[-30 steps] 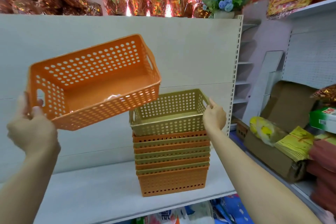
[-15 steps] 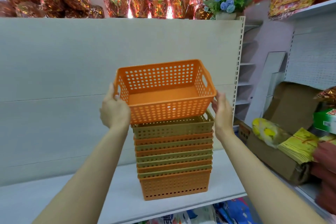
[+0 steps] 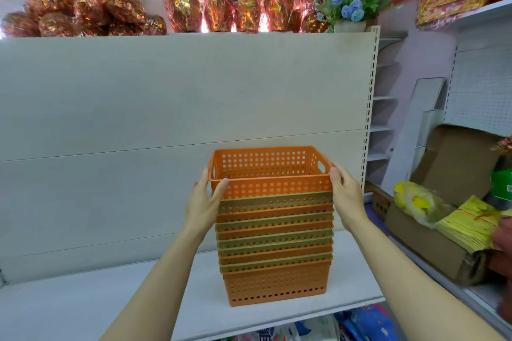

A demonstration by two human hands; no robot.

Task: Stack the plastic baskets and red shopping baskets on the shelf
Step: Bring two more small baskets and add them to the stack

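Observation:
An orange perforated plastic basket (image 3: 270, 171) sits nested on top of a stack of orange and olive-green baskets (image 3: 275, 252) on the white shelf (image 3: 110, 296). My left hand (image 3: 203, 202) grips the top basket's left end, thumb over the front rim. My right hand (image 3: 345, 194) presses flat against its right end beside the handle slot. No red shopping baskets are in view.
The shelf's pale back panel (image 3: 166, 97) rises behind the stack. Foil-wrapped goods (image 3: 83, 11) and a pot of blue flowers (image 3: 353, 5) stand on top. At the right are a cardboard box (image 3: 454, 163), yellow paper bundles (image 3: 471, 224) and a side shelf.
The orange basket came from the upper left in my left hand, both hands brought it over the stack, and it has dropped down into the olive-green basket.

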